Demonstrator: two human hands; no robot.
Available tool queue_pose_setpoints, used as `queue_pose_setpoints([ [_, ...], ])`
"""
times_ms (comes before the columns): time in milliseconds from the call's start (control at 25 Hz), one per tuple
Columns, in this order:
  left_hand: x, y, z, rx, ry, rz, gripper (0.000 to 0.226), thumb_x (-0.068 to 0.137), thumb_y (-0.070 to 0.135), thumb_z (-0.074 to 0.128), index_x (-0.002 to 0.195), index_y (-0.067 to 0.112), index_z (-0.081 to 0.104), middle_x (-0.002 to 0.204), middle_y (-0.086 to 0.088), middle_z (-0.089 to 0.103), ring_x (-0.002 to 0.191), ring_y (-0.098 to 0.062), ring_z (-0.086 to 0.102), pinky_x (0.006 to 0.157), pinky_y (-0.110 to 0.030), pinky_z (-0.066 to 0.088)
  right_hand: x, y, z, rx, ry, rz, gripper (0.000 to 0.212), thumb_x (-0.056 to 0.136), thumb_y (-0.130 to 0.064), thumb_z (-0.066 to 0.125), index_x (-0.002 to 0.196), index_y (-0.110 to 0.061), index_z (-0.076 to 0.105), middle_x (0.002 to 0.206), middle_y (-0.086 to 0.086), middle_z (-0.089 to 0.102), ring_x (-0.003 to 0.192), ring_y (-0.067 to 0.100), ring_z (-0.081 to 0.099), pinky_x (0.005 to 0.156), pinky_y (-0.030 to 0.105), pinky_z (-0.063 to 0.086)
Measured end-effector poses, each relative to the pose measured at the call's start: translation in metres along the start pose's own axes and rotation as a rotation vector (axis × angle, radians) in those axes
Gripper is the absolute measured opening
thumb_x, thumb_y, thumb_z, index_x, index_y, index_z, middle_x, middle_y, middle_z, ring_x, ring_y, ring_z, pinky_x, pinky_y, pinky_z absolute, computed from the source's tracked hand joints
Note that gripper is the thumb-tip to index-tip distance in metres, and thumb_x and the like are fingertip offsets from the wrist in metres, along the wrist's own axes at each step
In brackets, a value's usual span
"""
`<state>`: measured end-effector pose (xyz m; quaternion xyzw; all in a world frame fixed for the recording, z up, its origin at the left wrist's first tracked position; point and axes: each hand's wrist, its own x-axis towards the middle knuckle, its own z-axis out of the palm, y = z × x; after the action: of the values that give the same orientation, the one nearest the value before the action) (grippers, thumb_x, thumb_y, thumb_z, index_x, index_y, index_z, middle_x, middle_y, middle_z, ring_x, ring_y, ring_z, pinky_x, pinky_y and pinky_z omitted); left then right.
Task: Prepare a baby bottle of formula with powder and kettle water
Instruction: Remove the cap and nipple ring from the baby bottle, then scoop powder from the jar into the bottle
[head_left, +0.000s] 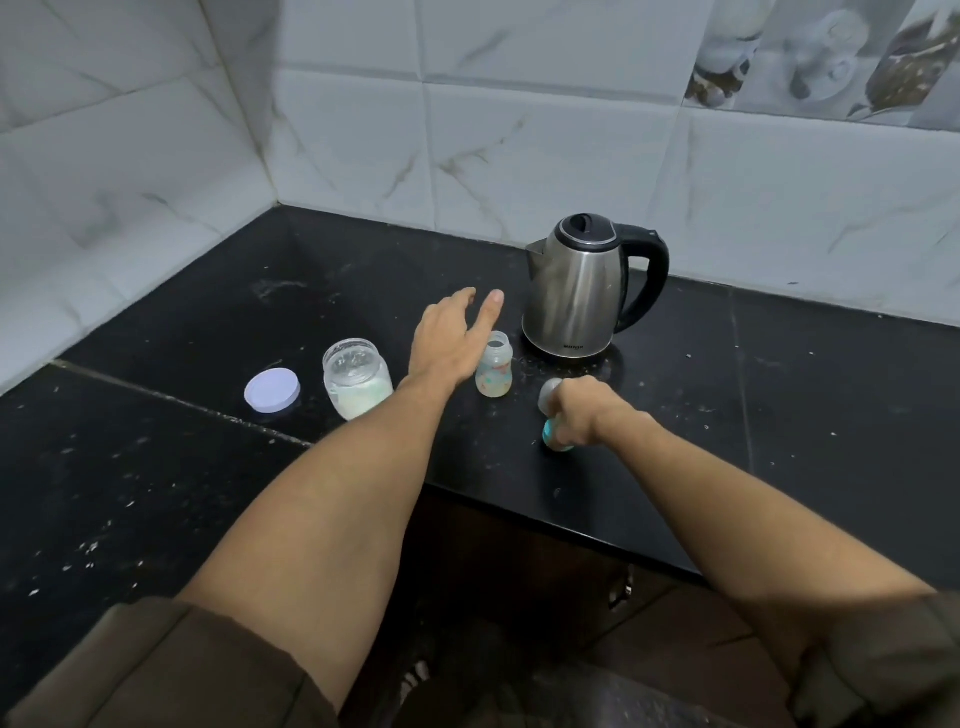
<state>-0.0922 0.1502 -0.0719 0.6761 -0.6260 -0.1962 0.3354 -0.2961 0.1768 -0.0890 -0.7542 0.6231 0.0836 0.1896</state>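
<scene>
A small clear baby bottle (494, 373) stands open-topped on the black counter (156, 467), in front of a steel kettle (576, 291) with a black handle. My left hand (452, 338) hovers just left of the bottle, fingers straight and spread, holding nothing. My right hand (582, 410) grips the bottle's teal-ringed cap with its clear dome (550, 415), low over the counter right of the bottle. An open glass jar of white powder (357, 384) stands left of my left wrist, and its pale lilac lid (272, 391) lies flat beside it.
White marbled tile walls meet in a corner at the back left. The counter's front edge runs diagonally below my right hand, with a dark cabinet underneath. Specks of powder are scattered over the counter.
</scene>
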Motion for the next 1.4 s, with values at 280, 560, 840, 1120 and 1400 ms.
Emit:
queue_pose_setpoints([
  [280,-0.015,-0.010,-0.003,0.104,0.139,0.019,0.066,0.106,0.063,0.029,0.143,0.018,0.060,0.138,-0.004,0.066,0.132,-0.027,0.054,0.104,-0.046,0.049,0.006,-0.003,0.029,-0.072,-0.032,-0.022,0.039,0.085,-0.031,0.075,0.119,-0.014,0.067,0.118,0.010,0.064,0.105,0.031,0.065,0.086,0.037,0.057],
  [560,-0.010,-0.010,-0.040,0.141,0.293,0.054,0.048,0.108,0.040,0.043,0.144,0.013,0.058,0.136,-0.005,0.067,0.131,-0.027,0.051,0.102,-0.041,0.046,0.005,-0.029,-0.022,-0.207,0.180,-0.133,0.047,0.084,-0.063,0.069,0.100,-0.019,0.068,0.103,0.001,0.068,0.095,0.026,0.066,0.073,0.035,0.049],
  [840,-0.009,-0.077,-0.111,0.083,0.289,-0.013,0.049,0.105,0.059,0.027,0.102,0.029,0.065,0.097,0.002,0.069,0.108,-0.034,0.063,0.083,-0.045,0.047,0.033,-0.139,-0.076,0.128,0.334,-0.428,0.016,0.094,-0.028,0.058,0.098,-0.028,0.073,0.099,-0.005,0.072,0.096,0.025,0.066,0.083,0.040,0.057],
  [1120,-0.030,-0.146,-0.140,0.142,-0.110,-0.204,0.132,0.052,0.094,0.068,0.160,0.027,0.035,0.146,0.013,0.058,0.138,-0.013,0.046,0.116,-0.042,0.041,0.076,-0.220,-0.056,-0.012,0.211,-0.576,0.024,0.087,-0.015,0.054,0.092,-0.031,0.072,0.101,-0.005,0.072,0.093,0.023,0.066,0.076,0.037,0.056],
  [1400,-0.023,-0.180,-0.121,0.154,-0.293,-0.216,0.131,0.037,0.068,0.096,0.151,0.032,0.043,0.142,0.019,0.060,0.132,-0.009,0.054,0.110,-0.034,0.047,0.104,-0.235,-0.033,-0.271,0.170,-0.700,0.022,0.092,-0.026,0.054,0.095,-0.036,0.074,0.093,-0.003,0.066,0.103,0.025,0.061,0.077,0.035,0.048],
])
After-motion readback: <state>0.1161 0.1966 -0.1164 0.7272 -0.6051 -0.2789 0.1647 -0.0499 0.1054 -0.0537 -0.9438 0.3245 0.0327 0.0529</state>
